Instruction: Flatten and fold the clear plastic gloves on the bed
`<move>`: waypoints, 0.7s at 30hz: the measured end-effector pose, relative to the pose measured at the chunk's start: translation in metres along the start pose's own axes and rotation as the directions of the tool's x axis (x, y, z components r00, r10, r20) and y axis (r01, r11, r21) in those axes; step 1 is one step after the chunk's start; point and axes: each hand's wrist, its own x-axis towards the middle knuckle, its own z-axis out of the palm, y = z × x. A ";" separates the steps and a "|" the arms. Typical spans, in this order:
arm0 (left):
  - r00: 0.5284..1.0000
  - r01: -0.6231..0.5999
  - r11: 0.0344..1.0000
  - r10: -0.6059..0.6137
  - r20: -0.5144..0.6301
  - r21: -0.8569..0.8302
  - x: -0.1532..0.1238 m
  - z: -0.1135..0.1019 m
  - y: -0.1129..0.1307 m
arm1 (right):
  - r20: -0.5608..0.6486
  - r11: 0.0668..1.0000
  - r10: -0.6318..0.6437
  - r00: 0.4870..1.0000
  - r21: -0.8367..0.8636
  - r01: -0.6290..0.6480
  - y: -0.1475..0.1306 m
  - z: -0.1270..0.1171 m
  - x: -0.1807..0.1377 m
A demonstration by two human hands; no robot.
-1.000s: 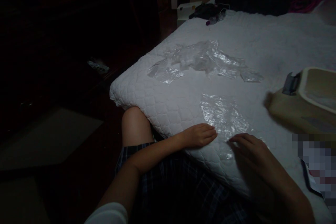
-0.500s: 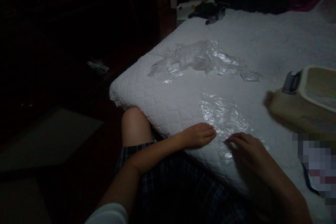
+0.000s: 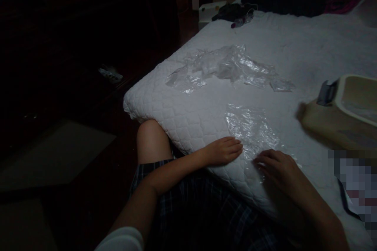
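A thin clear plastic bag (image 3: 250,123) lies spread and crinkled on the white quilted bed cover (image 3: 191,113), in front of me. My left hand (image 3: 226,151) rests flat by the bag's left edge, fingers stretched out, with nothing in it. Over the bag's near right part, my right hand (image 3: 278,166) is held with fingers bent and slightly apart. Its thumb is mostly hidden, and I see nothing gripped in it. Farther back, several more clear plastic bags (image 3: 224,62) lie in a loose, crumpled row.
At the right stands a beige plastic container (image 3: 330,121) with a grey latch (image 3: 326,92). Below it is a partly blurred-out item (image 3: 356,188). A small bottle (image 3: 243,20) and dark cloth (image 3: 229,11) lie at the far bed edge. The floor at left is dark.
My right hand's fingers have shifted slightly and look a little more apart. The near part of the bag under them shines differently. My left hand stays in place.
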 end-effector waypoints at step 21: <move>0.998 -0.053 0.996 0.054 -0.014 0.068 -0.002 0.003 -0.001 | -0.359 0.985 0.144 0.922 -0.041 -0.169 -0.001 0.022 0.011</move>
